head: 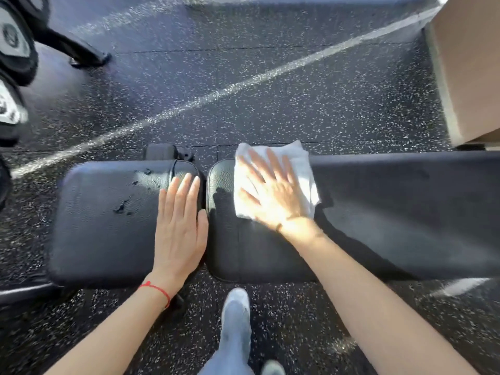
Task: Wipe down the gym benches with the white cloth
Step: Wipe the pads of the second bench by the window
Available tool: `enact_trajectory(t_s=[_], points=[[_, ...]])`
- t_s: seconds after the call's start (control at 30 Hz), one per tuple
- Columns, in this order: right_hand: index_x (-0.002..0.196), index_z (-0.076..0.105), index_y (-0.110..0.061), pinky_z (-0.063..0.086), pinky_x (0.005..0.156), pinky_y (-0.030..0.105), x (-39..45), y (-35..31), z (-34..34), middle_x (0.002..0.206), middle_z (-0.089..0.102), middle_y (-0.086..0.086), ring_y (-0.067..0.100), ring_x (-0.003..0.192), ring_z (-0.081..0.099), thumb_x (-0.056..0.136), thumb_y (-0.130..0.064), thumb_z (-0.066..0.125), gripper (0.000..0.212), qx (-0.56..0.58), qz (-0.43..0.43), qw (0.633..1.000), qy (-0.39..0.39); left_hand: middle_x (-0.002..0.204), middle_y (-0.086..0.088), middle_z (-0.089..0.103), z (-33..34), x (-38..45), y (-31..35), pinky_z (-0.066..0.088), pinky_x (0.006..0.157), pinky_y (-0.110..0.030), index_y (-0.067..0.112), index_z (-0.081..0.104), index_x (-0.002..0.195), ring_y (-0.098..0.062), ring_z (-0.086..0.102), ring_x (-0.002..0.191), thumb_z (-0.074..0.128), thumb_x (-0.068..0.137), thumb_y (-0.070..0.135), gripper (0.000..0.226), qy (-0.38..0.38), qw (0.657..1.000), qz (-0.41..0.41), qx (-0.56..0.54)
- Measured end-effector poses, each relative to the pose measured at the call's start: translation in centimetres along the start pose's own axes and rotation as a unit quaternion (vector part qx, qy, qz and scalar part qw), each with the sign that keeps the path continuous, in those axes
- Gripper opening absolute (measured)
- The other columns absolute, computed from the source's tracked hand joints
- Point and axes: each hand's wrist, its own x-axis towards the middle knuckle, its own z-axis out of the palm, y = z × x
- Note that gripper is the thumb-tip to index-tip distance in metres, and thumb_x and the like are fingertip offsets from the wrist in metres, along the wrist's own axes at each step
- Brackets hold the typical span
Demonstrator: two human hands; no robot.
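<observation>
White cloth (303, 169) is lying flat under my right hand (273, 193), fingers spread and pressing it onto the long bench pad (392, 212) running rightward, while my left hand (180, 226) is bracing flat on the seat pad (102, 226).

Right hand (273, 196) presses white cloth (303, 169) flat on bench pad (392, 212); left hand (180, 226) rests on seat pad (102, 226).

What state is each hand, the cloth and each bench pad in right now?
left hand: flat, fingers straight, resting on seat pad
right hand: flat, fingers spread, pressing the cloth
white cloth: folded, lying on long pad's far edge
seat pad: surface torn in spots
long pad: intact, partly sunlit
</observation>
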Motion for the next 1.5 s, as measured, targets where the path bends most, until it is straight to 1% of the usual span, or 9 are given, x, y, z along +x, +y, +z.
enact_trajectory(t_s=[0.13, 0.3, 0.47, 0.6, 0.7, 0.83, 1.13, 1.33, 1.5], points=[[0.155, 0.02, -0.032, 0.02, 0.114, 0.048, 4.5, -2.3, -1.0, 0.156, 0.034, -0.003, 0.03, 0.135, 0.036, 0.101, -0.049, 0.025, 0.057, -0.009, -0.003, 1.0, 0.017, 0.16, -0.007, 0.027, 1.3, 0.2, -0.5, 0.007, 0.126, -0.046, 0.01, 0.027, 0.153, -0.023, 0.014, 0.153, 0.029, 0.101, 0.024, 0.054, 0.031, 1.0, 0.006, 0.0], [0.158, 0.01, -0.031, 0.007, 0.121, 0.052, -1.1, -3.4, 1.2, 0.167, 0.004, -0.008, 0.024, 0.153, 0.004, 0.101, -0.053, 0.015, 0.061, 0.007, -0.055, 0.996, 0.067, 0.158, -0.009, 0.031, 2.5, -0.6, -1.5, 0.011, 0.125, -0.046, 0.008, 0.031, 0.152, -0.026, 0.021, 0.15, 0.03, 0.101, 0.023, 0.053, 0.048, 0.999, 0.006, 0.013], [0.155, 0.024, -0.035, 0.015, 0.121, 0.053, -4.5, -2.2, 1.6, 0.164, 0.02, -0.007, 0.023, 0.152, 0.015, 0.094, -0.065, 0.026, 0.068, 0.036, -0.095, 0.99, 0.097, 0.156, -0.011, 0.034, 3.0, -1.0, -1.9, 0.016, 0.124, -0.046, 0.007, 0.038, 0.148, -0.029, 0.027, 0.147, 0.029, 0.099, 0.025, 0.053, 0.062, 0.997, 0.025, 0.027], [0.156, 0.008, -0.039, 0.001, 0.122, 0.052, -0.5, -2.9, 0.3, 0.166, -0.001, -0.012, 0.022, 0.153, 0.0, 0.094, -0.068, 0.027, 0.071, 0.047, -0.03, 0.995, 0.079, 0.155, -0.015, 0.035, 3.3, -1.3, -2.3, 0.02, 0.123, -0.046, 0.004, 0.039, 0.147, -0.032, 0.03, 0.145, 0.028, 0.098, 0.025, 0.054, 0.072, 0.997, 0.029, 0.024], [0.156, 0.008, -0.039, -0.003, 0.122, 0.054, -2.4, -3.9, 1.7, 0.167, -0.001, -0.008, 0.023, 0.153, -0.003, 0.095, -0.066, 0.024, 0.069, 0.029, -0.038, 0.993, 0.107, 0.154, -0.015, 0.037, 3.3, -2.0, -2.4, 0.021, 0.122, -0.045, 0.003, 0.04, 0.147, -0.031, 0.031, 0.144, 0.029, 0.098, 0.024, 0.054, 0.079, 0.997, 0.02, 0.012], [0.156, 0.007, -0.038, 0.007, 0.12, 0.058, -8.0, -5.4, 4.0, 0.166, 0.009, -0.004, 0.033, 0.151, 0.01, 0.09, -0.072, 0.016, 0.075, 0.006, -0.08, 0.985, 0.152, 0.154, -0.016, 0.038, 3.3, -2.4, -2.2, 0.02, 0.122, -0.045, 0.002, 0.041, 0.146, -0.031, 0.031, 0.145, 0.04, 0.099, 0.013, 0.048, 0.09, 0.996, 0.007, -0.012], [0.145, 0.049, -0.028, 0.045, 0.104, 0.053, -12.0, -7.2, 9.2, 0.147, 0.052, 0.004, 0.034, 0.131, 0.053, 0.095, -0.069, 0.041, 0.065, -0.138, -0.103, 0.909, 0.378, 0.156, -0.017, 0.036, 3.4, -3.2, -2.1, 0.018, 0.123, -0.043, 0.002, 0.041, 0.146, -0.031, 0.03, 0.146, 0.042, 0.099, 0.012, 0.048, 0.094, 0.995, 0.014, -0.007], [0.147, 0.046, -0.028, 0.04, 0.106, 0.049, -15.8, -0.1, 12.1, 0.147, 0.051, 0.006, 0.033, 0.134, 0.049, 0.09, -0.074, 0.045, 0.074, -0.179, -0.039, 0.882, 0.435, 0.155, -0.018, 0.037, 3.5, -3.2, -2.1, 0.018, 0.123, -0.044, 0.002, 0.042, 0.146, -0.032, 0.03, 0.146, 0.042, 0.099, 0.013, 0.048, 0.096, 0.995, 0.011, -0.009], [0.145, 0.048, -0.029, 0.039, 0.106, 0.049, -13.1, -5.4, 11.8, 0.146, 0.053, 0.004, 0.034, 0.13, 0.053, 0.092, -0.074, 0.041, 0.07, -0.164, -0.034, 0.879, 0.446, 0.156, -0.019, 0.035, 3.5, -3.0, -1.7, 0.016, 0.123, -0.043, 0.001, 0.04, 0.146, -0.032, 0.029, 0.146, 0.04, 0.099, 0.013, 0.049, 0.095, 0.996, 0.003, -0.003]])
